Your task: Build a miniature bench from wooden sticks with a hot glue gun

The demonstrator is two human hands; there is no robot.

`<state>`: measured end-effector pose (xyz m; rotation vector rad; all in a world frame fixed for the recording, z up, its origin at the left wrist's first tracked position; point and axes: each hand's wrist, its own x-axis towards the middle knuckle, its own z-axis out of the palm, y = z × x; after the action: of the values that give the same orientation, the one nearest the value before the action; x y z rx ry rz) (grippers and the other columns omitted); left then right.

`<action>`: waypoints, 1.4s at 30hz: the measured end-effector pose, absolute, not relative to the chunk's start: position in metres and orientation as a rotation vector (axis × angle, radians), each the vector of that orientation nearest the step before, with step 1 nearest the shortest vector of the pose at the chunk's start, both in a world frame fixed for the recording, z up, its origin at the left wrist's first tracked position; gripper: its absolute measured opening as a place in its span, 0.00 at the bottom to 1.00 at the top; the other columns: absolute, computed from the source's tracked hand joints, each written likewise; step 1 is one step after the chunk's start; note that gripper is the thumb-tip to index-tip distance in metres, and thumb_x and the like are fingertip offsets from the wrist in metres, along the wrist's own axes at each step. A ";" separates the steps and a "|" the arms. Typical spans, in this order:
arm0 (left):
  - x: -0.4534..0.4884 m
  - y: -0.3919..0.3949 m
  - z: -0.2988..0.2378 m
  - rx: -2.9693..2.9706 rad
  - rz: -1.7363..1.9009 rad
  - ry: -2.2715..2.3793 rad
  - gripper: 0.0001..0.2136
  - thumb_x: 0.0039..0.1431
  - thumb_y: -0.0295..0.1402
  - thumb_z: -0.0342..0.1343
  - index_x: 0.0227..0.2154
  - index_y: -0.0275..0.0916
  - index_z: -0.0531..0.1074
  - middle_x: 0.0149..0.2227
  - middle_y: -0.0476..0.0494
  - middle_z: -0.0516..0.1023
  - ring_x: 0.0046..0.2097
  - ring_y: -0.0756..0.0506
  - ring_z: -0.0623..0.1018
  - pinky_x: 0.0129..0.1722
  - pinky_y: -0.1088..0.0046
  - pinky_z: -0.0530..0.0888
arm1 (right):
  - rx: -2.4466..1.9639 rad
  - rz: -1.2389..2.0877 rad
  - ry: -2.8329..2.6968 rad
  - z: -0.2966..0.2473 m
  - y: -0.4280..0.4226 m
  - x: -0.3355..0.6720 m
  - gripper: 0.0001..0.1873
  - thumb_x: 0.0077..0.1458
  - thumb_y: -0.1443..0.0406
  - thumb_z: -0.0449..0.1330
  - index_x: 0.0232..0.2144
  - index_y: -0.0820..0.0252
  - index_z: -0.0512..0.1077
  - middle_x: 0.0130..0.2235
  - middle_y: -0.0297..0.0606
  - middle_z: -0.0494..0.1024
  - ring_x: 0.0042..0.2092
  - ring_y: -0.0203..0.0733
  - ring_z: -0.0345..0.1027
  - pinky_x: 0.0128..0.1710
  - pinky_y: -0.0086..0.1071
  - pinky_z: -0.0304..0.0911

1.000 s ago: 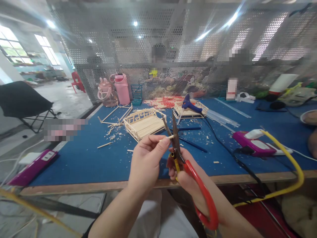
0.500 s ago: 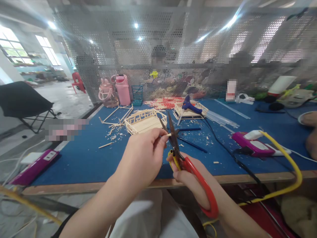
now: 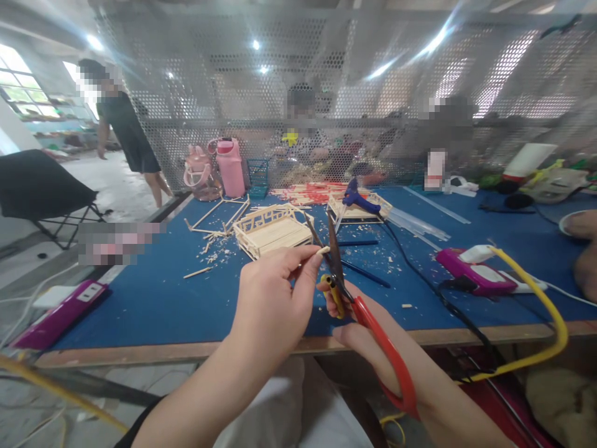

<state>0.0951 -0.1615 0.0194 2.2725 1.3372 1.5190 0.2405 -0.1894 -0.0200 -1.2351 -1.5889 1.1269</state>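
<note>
My left hand [image 3: 280,289] pinches a short pale wooden stick [image 3: 323,251] between thumb and fingers, its end showing beside the scissor blades. Red-handled scissors [image 3: 380,336] are gripped in my right hand [image 3: 359,323], with the dark blades parted and pointing away from me. One handle loop has yellow wrapping. Just beyond my left hand stands a small wooden stick model [image 3: 275,233] with a railing along its back. Farther right, a blue glue gun [image 3: 359,200] rests on a second wooden frame [image 3: 336,214].
Wood scraps [image 3: 221,258] litter the blue tabletop [image 3: 153,298]. Red-tipped sticks [image 3: 312,191] lie at the back, near a pink bottle [image 3: 231,171]. Clear glue sticks [image 3: 417,224] and a purple power strip [image 3: 476,274] are on the right. A person [image 3: 125,124] is at the far left.
Both hands have shifted slightly right with the stick and scissors. The stick's end now sits at the left edge of the blades. A person has come into view at the left.
</note>
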 end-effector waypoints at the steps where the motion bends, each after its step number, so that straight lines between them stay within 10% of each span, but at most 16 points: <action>1: 0.095 -0.161 0.019 2.297 1.528 1.338 0.08 0.57 0.31 0.54 0.34 0.39 0.79 0.33 0.45 0.83 0.35 0.46 0.81 0.35 0.74 0.75 | -1.248 1.133 -1.589 -0.019 -0.190 0.240 0.21 0.41 0.65 0.52 0.42 0.57 0.65 0.36 0.36 0.67 0.38 0.42 0.62 0.38 0.37 0.61; 22: 0.090 -0.160 0.019 2.901 1.443 1.267 0.11 0.57 0.23 0.49 0.29 0.35 0.77 0.24 0.45 0.79 0.26 0.49 0.77 0.27 0.77 0.72 | -1.214 0.640 -1.629 -0.052 -0.172 0.230 0.06 0.38 0.70 0.49 0.23 0.55 0.56 0.20 0.25 0.55 0.21 0.32 0.48 0.19 0.26 0.48; 30: 0.097 -0.158 -0.002 2.257 1.370 1.281 0.10 0.57 0.30 0.51 0.33 0.38 0.79 0.30 0.44 0.82 0.32 0.46 0.79 0.33 0.73 0.74 | -1.278 0.528 -1.568 -0.042 -0.165 0.234 0.01 0.40 0.65 0.49 0.20 0.55 0.57 0.17 0.26 0.56 0.19 0.32 0.51 0.18 0.26 0.50; 42: 0.070 -0.149 -0.039 1.560 1.062 1.261 0.13 0.55 0.39 0.53 0.39 0.38 0.74 0.35 0.42 0.82 0.39 0.44 0.80 0.42 0.68 0.73 | -2.477 0.200 -1.822 -0.017 -0.138 0.349 0.23 0.47 0.44 0.54 0.19 0.56 0.68 0.28 0.47 0.76 0.32 0.54 0.71 0.27 0.37 0.57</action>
<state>0.0704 -0.1494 -0.0390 1.5598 1.2608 1.0624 0.3493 -0.1382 -0.0172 -2.4767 -1.8217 0.2004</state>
